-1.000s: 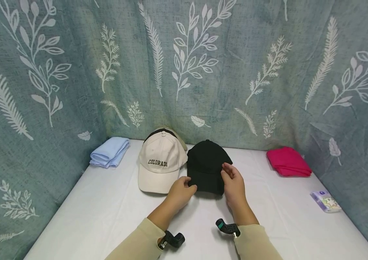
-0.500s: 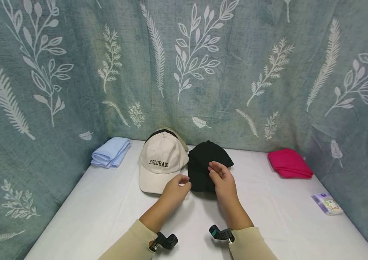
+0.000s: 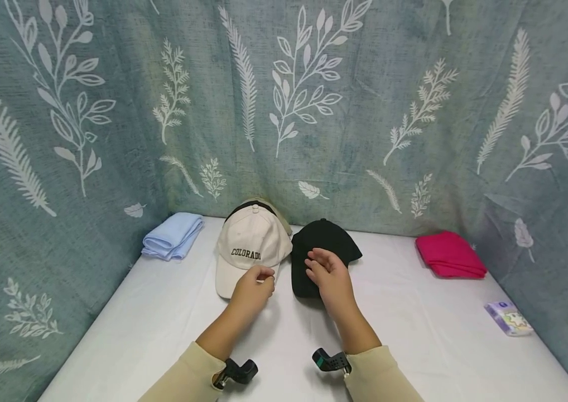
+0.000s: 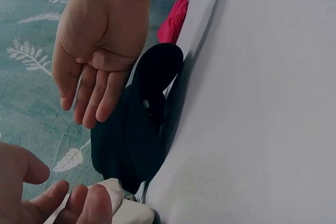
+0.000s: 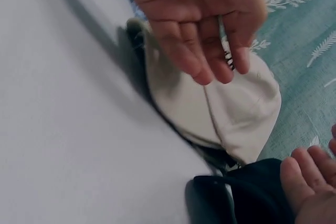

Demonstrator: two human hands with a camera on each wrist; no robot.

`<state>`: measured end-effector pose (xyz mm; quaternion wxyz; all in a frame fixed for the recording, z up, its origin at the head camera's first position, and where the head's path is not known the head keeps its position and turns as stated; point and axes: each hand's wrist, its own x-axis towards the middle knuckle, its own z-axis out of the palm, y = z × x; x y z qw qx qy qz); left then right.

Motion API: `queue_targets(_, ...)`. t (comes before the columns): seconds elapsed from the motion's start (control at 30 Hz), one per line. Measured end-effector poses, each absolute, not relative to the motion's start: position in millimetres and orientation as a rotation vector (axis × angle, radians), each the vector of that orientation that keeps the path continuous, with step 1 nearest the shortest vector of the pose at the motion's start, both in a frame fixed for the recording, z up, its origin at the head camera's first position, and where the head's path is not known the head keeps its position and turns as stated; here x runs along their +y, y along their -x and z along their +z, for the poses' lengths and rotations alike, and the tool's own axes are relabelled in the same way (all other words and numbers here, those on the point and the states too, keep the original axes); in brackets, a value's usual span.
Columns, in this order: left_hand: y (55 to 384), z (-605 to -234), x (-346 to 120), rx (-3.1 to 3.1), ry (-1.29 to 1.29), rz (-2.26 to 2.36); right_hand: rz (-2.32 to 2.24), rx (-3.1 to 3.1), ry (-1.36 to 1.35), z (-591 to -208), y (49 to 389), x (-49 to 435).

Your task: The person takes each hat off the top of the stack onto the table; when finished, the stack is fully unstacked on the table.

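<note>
- The black cap [image 3: 321, 234]: brim partly hidden by the right hand [image 3: 331, 274].
- Left of the black cap: COLORADO cap [image 3: 251, 230], brim partly behind the left hand [image 3: 253, 286].
- Well right of the black cap: packet [image 3: 509, 318], print illegibly small.

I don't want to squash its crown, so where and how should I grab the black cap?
Probably the brim, pinched top and underside by the right hand from the near side: the black cap lies with its brim toward you and its crown behind, while the beige cap sits close on its left.
</note>
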<state>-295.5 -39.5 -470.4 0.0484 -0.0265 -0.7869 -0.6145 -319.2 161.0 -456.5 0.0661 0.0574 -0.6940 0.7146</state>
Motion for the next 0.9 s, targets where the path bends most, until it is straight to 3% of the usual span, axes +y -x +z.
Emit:
queue_targets(0.33, 298.7, -463.7, -64.3, -2.367, -0.057, -1.887, 2.343, -1.999, -0.021, -455.1, 333.2, 142.2)
queue_targets(0.9, 311.1, -469.7, -118.9, -2.349, -0.334, -1.834, 2.055, -2.278, 0.1, -469.9, 343.3, 98.9)
